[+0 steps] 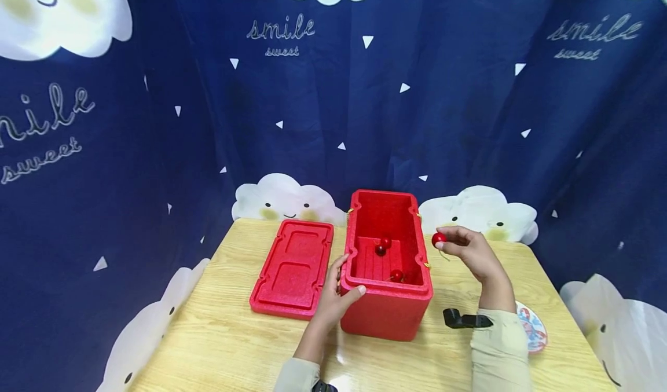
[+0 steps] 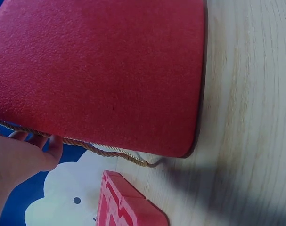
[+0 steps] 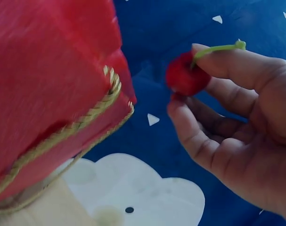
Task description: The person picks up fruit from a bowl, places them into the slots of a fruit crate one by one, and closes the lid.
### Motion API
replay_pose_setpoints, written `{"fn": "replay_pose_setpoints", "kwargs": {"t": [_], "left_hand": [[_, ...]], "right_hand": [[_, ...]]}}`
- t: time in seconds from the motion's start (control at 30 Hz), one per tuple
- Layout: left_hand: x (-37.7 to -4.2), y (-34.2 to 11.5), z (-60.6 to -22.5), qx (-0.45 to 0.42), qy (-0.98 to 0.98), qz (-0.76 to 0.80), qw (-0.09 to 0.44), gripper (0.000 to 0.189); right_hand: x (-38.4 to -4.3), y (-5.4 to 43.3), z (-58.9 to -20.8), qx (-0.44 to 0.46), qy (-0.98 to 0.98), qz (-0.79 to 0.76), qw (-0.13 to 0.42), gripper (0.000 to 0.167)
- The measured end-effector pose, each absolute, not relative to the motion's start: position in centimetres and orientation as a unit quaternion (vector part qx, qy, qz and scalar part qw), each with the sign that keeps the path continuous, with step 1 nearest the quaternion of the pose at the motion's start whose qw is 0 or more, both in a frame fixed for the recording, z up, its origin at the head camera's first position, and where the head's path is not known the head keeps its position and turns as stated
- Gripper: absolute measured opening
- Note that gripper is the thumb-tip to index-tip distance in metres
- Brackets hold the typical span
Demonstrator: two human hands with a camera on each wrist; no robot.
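A red foam box [image 1: 387, 314] stands uncovered on the table, with several cherries lying on its floor, among them a dark one [image 1: 380, 250] and a bright red one [image 1: 396, 275]. My left hand [image 1: 329, 302] grips the box at its near left corner, thumb by the front rim and fingers along the left side. In the left wrist view those fingers lie beside a gold rope handle [image 2: 102, 151]. To the right of the box and above table height, my right hand [image 1: 471, 253] pinches a red cherry [image 3: 185, 77] between thumb and fingertips, its green stem sticking out.
The box's red lid [image 1: 293, 270] lies flat on the table, left of the box. A patterned plate [image 1: 534, 328] sits at the right, partly behind my right sleeve [image 1: 497, 345]. Behind the wooden table [image 1: 208, 328] hangs a dark blue curtain [image 1: 312, 102] with cloud prints.
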State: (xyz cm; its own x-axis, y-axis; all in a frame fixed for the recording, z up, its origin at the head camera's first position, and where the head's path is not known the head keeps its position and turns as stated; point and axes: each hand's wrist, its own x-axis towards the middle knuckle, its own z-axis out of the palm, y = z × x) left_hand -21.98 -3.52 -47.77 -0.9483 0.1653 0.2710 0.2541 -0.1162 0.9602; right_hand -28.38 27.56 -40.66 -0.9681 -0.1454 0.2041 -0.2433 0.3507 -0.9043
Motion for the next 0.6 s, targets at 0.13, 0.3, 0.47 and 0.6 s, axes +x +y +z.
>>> {"fn": "replay_pose_setpoints", "kwargs": {"t": [0.13,0.3,0.47,0.6], "left_hand": [[-22.0,-3.4,-47.9,-0.163,-0.649,-0.743,0.027,0.074],[-21.8,-3.0,-48.1,-0.154,-0.645,-0.748,0.024,0.075],[-21.7,-2.8,-48.4,-0.138,-0.642,-0.754,0.022,0.075],[-22.0,-2.8,-48.3,-0.142,-0.636,-0.758,0.025,0.075]], "right_hand": [[-29.0,27.0,-39.8,0.151,-0.820,0.553,0.004,0.042],[-29.6,26.4,-38.6,0.199,-0.805,0.558,-0.046,0.039],[-30.6,25.7,-37.7,0.235,-0.785,0.565,-0.097,0.039],[-32.0,25.1,-37.0,0.263,-0.776,0.558,-0.131,0.038]]}}
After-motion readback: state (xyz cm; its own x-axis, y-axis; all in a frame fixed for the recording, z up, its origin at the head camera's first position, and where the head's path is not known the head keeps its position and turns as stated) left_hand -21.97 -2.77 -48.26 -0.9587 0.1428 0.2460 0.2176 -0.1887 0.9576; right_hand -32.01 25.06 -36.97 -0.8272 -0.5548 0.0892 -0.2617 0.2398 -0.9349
